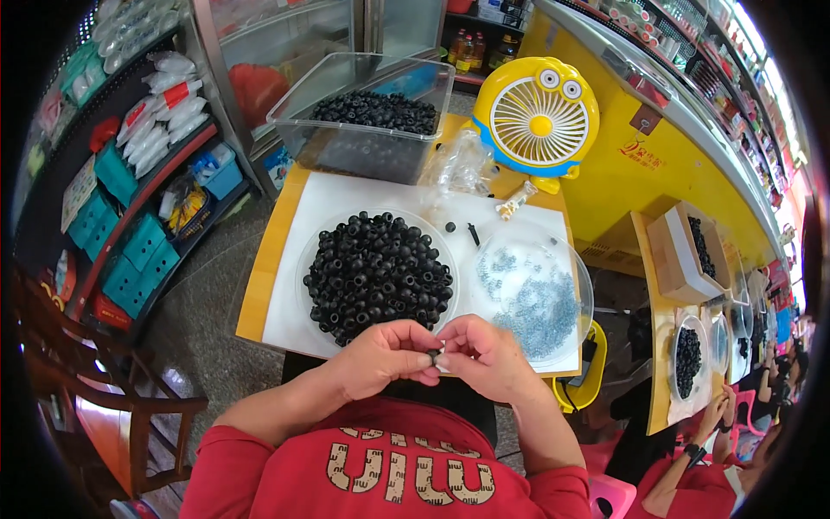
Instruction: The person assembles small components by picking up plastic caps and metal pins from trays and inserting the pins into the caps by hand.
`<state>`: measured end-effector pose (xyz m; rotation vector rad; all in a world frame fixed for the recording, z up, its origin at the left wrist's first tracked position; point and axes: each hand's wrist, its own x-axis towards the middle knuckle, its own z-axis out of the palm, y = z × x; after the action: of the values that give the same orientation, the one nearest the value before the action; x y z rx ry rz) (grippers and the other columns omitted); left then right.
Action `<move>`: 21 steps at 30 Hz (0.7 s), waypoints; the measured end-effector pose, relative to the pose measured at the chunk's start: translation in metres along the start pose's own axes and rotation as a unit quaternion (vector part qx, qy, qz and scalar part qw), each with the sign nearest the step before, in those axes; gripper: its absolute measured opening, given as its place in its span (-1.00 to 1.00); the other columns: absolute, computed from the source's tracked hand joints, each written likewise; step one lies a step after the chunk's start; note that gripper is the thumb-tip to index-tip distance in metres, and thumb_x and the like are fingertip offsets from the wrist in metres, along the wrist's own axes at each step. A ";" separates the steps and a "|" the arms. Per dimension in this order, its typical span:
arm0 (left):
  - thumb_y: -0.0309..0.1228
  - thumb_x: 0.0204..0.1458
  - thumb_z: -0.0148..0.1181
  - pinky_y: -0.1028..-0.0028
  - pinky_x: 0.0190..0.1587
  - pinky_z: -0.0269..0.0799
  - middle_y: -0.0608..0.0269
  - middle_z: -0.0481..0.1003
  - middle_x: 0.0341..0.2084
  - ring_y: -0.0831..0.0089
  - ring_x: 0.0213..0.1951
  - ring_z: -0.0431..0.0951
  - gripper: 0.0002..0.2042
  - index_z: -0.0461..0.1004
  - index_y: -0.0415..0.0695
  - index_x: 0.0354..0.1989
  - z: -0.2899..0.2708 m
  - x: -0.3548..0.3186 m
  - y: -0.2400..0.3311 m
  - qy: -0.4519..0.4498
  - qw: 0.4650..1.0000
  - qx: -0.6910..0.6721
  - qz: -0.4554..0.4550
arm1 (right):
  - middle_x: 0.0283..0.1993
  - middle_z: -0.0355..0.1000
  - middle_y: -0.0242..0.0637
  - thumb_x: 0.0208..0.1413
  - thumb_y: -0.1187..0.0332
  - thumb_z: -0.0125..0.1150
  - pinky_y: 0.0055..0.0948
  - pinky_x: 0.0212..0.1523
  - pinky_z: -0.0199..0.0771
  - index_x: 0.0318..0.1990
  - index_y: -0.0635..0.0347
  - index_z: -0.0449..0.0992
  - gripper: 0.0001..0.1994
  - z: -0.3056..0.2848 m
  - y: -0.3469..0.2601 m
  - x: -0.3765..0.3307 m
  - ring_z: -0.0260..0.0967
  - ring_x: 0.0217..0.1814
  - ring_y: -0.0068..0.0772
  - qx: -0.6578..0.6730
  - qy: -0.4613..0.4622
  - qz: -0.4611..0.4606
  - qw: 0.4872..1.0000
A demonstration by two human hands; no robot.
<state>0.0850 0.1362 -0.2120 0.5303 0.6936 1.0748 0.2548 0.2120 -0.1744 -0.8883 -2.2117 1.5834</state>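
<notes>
My left hand [389, 356] pinches a small round black plastic part [433, 353], like those in the tray ahead of it. Pressed close to it, my right hand [486, 356] has its fingers closed on a small whitish piece [443, 357], mostly covered by the fingertips. Just beyond the left hand, a round transparent tray holds a heap of black hollow parts [380, 272]. To the right, another round transparent tray [586, 290] contains many small pale-blue transparent pieces [538, 310]. One loose black part [450, 227] and a thin black stick-like piece [473, 233] lie between the trays.
A large transparent bin [285, 117] of black parts stands at the table's back left. Beside it are crumpled plastic bags [458, 169] and a yellow fan [540, 125]. A yellow bucket [592, 372] sits below right. Other people work at a table [661, 398] further right.
</notes>
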 end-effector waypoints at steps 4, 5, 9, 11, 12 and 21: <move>-0.60 -0.06 0.00 0.51 -0.21 0.43 0.18 0.39 -0.31 0.46 -0.33 0.46 -0.75 0.31 -0.26 -0.15 0.007 -0.011 -0.003 -0.022 0.997 -0.035 -0.064 | -0.38 0.32 -0.42 -0.07 0.43 0.12 -0.65 -0.35 0.28 -0.13 0.23 0.22 -0.67 0.008 0.028 0.001 0.25 -0.37 -0.68 0.229 -0.097 -0.013 0.969; -0.60 -0.06 0.00 0.51 -0.21 0.43 0.18 0.39 -0.31 0.46 -0.33 0.46 -0.75 0.31 -0.26 -0.15 0.007 -0.013 -0.003 -0.025 0.997 -0.036 -0.064 | -0.38 0.32 -0.42 -0.07 0.43 0.12 -0.65 -0.35 0.28 -0.13 0.23 0.22 -0.67 0.008 0.029 0.002 0.25 -0.37 -0.68 0.227 -0.096 -0.012 0.969; -0.60 -0.05 -0.02 0.50 -0.18 0.41 0.18 0.39 -0.31 0.46 -0.31 0.46 -0.76 0.33 -0.26 -0.16 0.005 -0.017 -0.004 -0.044 0.995 -0.051 -0.071 | -0.36 0.29 -0.42 -0.08 0.49 0.12 -0.67 -0.32 0.24 -0.05 0.23 0.20 -0.61 0.014 0.036 0.004 0.21 -0.34 -0.69 0.370 -0.171 -0.026 0.913; -0.60 -0.05 -0.02 0.50 -0.19 0.42 0.18 0.39 -0.31 0.45 -0.32 0.46 -0.77 0.34 -0.26 -0.16 0.006 -0.018 -0.001 -0.007 0.999 0.001 -0.044 | -0.37 0.29 -0.43 -0.07 0.50 0.11 -0.68 -0.32 0.24 -0.06 0.24 0.21 -0.62 0.016 0.030 0.003 0.21 -0.34 -0.70 0.303 -0.121 -0.019 0.945; -0.60 -0.05 -0.02 0.50 -0.19 0.42 0.18 0.39 -0.31 0.45 -0.32 0.46 -0.77 0.34 -0.26 -0.16 0.005 -0.018 -0.001 -0.007 0.999 -0.001 -0.043 | -0.37 0.29 -0.43 -0.07 0.50 0.11 -0.68 -0.32 0.24 -0.06 0.24 0.21 -0.62 0.016 0.028 0.003 0.21 -0.34 -0.70 0.303 -0.122 -0.018 0.945; -0.63 -0.09 -0.01 0.50 -0.24 0.43 0.16 0.41 -0.38 0.44 -0.36 0.48 -0.81 0.35 -0.27 -0.25 -0.016 -0.044 0.013 0.006 0.999 0.033 -0.024 | -0.53 0.29 -0.50 -0.07 0.49 0.06 -0.69 -0.46 0.25 -0.26 0.21 0.39 -0.83 -0.041 0.032 0.017 0.20 -0.49 -0.73 0.027 0.143 -0.007 0.989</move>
<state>0.0523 0.1012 -0.2028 0.5618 0.7518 1.0134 0.2750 0.2605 -0.1914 -1.0104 -1.9627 1.4026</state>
